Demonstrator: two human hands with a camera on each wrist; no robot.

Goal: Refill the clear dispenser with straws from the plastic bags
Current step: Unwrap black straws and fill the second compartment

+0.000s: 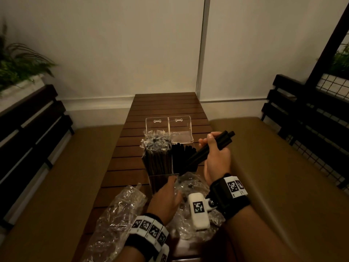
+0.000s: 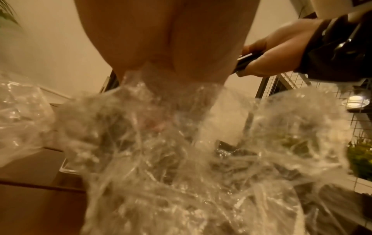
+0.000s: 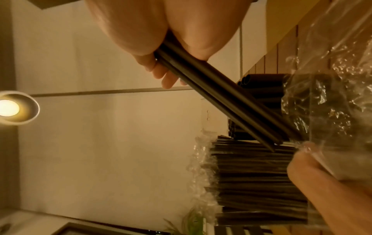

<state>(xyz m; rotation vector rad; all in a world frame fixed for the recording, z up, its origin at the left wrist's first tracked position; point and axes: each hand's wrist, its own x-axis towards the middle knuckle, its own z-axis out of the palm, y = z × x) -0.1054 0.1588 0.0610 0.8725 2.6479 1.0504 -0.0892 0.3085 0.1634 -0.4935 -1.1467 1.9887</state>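
Head view: right hand [image 1: 217, 157] is gripping a few black straws [image 1: 211, 148], fingers curled around them, long axis slanting down-left toward the dispenser [image 1: 170, 148] just beside. Left hand [image 1: 166, 197] is pinching the bag [image 1: 190, 186].

Your right hand [image 1: 217, 156] holds black straws [image 1: 207, 152]. The dispenser [image 1: 170, 129] before you is clear and colourless; its right compartment shows plain black straws [image 1: 182, 157], its left dark straws in glinting transparent wrappers [image 1: 155, 154]. The plastic bags [image 1: 117, 214] under your left hand [image 1: 166, 199] are crinkled and see-through. The bench [image 1: 166, 104] is reddish-brown wood in horizontal slats. Your wristbands [image 1: 229, 193] are black, carrying white tags printed with black square-code patterns.
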